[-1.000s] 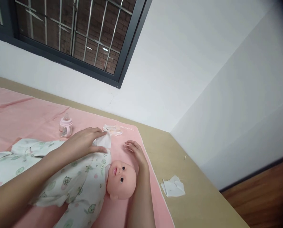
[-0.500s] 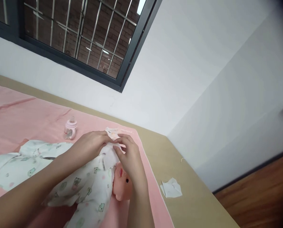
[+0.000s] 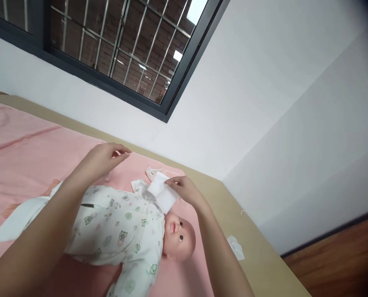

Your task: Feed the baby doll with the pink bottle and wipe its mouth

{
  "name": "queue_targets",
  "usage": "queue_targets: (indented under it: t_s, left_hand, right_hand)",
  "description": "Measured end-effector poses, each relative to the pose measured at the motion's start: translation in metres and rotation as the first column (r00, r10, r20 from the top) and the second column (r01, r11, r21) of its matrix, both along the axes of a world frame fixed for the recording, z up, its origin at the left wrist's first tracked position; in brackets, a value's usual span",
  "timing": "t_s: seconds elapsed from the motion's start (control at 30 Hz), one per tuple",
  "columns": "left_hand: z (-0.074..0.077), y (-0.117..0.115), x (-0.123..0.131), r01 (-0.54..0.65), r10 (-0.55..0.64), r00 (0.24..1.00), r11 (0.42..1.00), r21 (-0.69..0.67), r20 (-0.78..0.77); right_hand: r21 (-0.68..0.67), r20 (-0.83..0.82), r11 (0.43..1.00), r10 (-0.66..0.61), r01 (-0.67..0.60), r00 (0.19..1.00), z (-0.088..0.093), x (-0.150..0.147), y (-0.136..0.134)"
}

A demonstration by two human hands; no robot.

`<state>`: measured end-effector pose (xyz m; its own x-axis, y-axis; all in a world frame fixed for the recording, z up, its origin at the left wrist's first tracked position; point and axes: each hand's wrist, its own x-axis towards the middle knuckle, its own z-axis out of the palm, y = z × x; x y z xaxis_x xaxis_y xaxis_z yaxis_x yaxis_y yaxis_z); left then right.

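Observation:
A baby doll (image 3: 179, 237) in a white printed romper (image 3: 118, 231) lies on its back on a pink mat (image 3: 32, 148), head toward the right. My right hand (image 3: 186, 190) pinches a folded white wipe (image 3: 163, 193) just above the doll's shoulder. My left hand (image 3: 105, 159) hovers over the mat beyond the doll's chest, fingers loosely curled and holding nothing that I can see. It hides the small pink bottle.
A crumpled white wrapper (image 3: 155, 171) lies on the mat beyond the wipe. A used white tissue (image 3: 237, 247) sits on the tan surface (image 3: 264, 264) right of the mat. White walls and a barred window (image 3: 118, 45) stand behind; a wood floor lies at the lower right.
My right hand has taken the wipe from my left hand and lifted it off the doll's shoulder. My left hand has drawn back to the left, over the bottle.

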<state>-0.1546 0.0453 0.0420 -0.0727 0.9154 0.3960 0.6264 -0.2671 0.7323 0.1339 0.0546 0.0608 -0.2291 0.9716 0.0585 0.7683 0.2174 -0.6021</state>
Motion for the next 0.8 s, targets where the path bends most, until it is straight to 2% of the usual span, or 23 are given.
queue_targets:
  t_s: [0.13, 0.27, 0.5, 0.63, 0.8]
  left_hand:
    - [-0.012, 0.018, -0.029, -0.108, 0.115, 0.992, 0.986, -0.124, 0.054]
    - [-0.023, 0.029, -0.044, -0.112, 0.125, 0.991, 0.973, -0.204, 0.055]
    - [-0.027, 0.029, -0.06, -0.066, 0.09, 0.985, 0.984, -0.164, 0.145]
    - [-0.028, 0.03, -0.066, -0.078, 0.108, 0.982, 0.98, -0.185, 0.155]
    - [-0.032, 0.034, -0.072, -0.082, 0.116, 0.979, 0.977, -0.196, 0.168]
  right_hand:
    - [0.006, 0.08, 0.995, -0.101, 0.101, 0.992, -0.002, 0.015, 0.033]
    - [-0.07, 0.046, 0.982, -0.17, 0.173, 0.984, -0.014, 0.017, 0.063]
    - [-0.104, -0.086, 0.974, -0.208, 0.199, 0.974, -0.033, -0.006, 0.118]
    - [-0.127, -0.135, 0.97, -0.222, 0.205, 0.966, -0.042, -0.017, 0.145]
    - [-0.171, -0.052, 0.957, -0.245, 0.233, 0.968, -0.059, -0.007, 0.167]
